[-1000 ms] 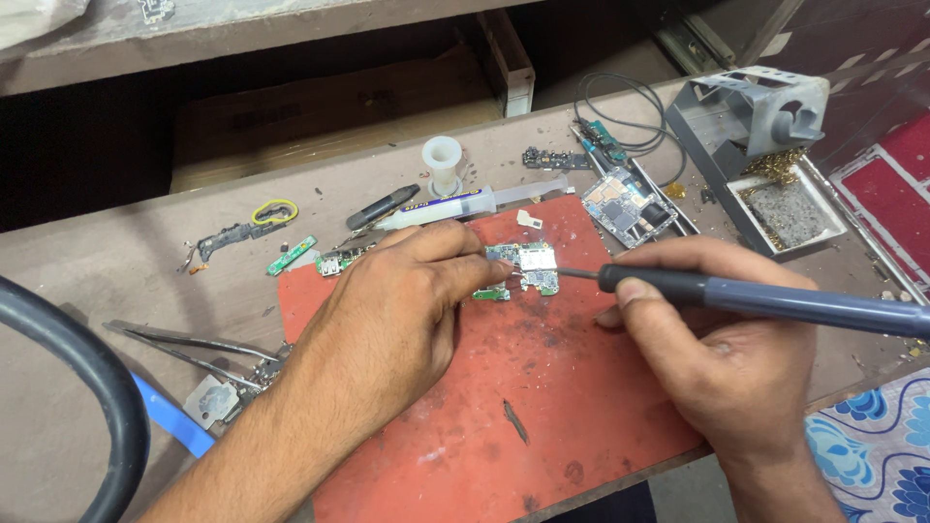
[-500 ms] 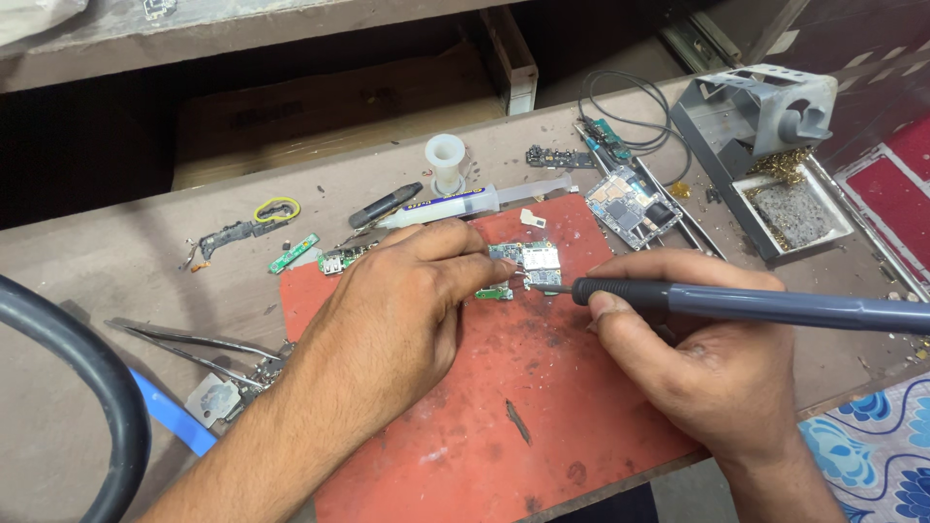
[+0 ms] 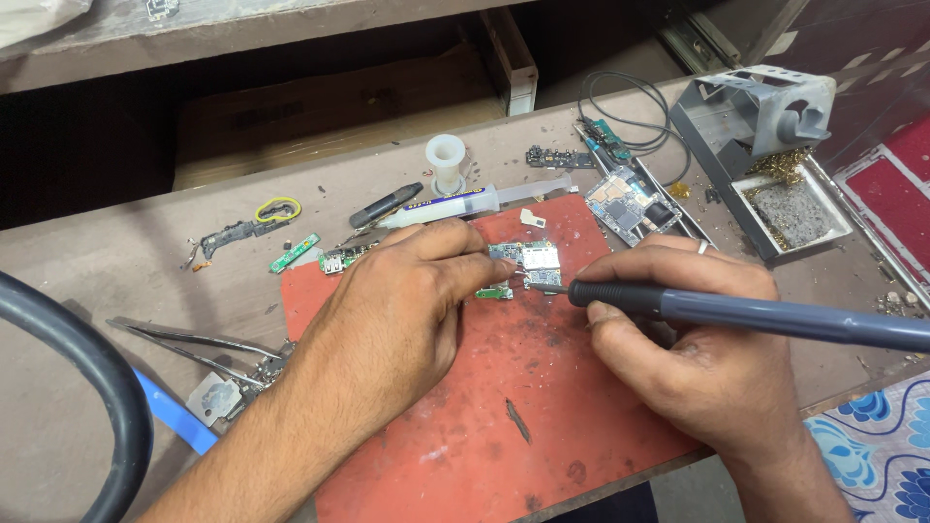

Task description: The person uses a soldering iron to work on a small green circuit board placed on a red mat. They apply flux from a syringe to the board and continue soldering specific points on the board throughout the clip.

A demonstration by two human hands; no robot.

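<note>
From the head view, the person's left hand (image 3: 402, 310) rests palm down on a red mat (image 3: 484, 436), and its fingers (image 3: 465, 254) press on the edge of a small circuit board (image 3: 528, 263) to keep it flat. The small circuit board sits near the top of the red mat, right between the two hands. The right hand (image 3: 697, 349) has its fingers (image 3: 630, 276) closed around a grey soldering iron (image 3: 736, 315), held like a pen. The thin tip of the iron touches the right edge of the board. The red mat lies on a brown surface (image 3: 116, 261) covered with small things. Just above the mat lies a syringe (image 3: 465, 203) with a long tip, and a white spool (image 3: 446, 162) stands next to it. A bigger circuit board (image 3: 628, 203) lies up and to the right of the mat. Further right stands a grey metal iron stand (image 3: 765, 116) with a tray that holds a dark sponge. On the left lie metal tweezers (image 3: 194, 344), a blue strip (image 3: 174, 416), a small green board (image 3: 294, 253) and a yellow band (image 3: 277, 208). A thick black cable (image 3: 87, 387) curves across the bottom left corner.
</note>
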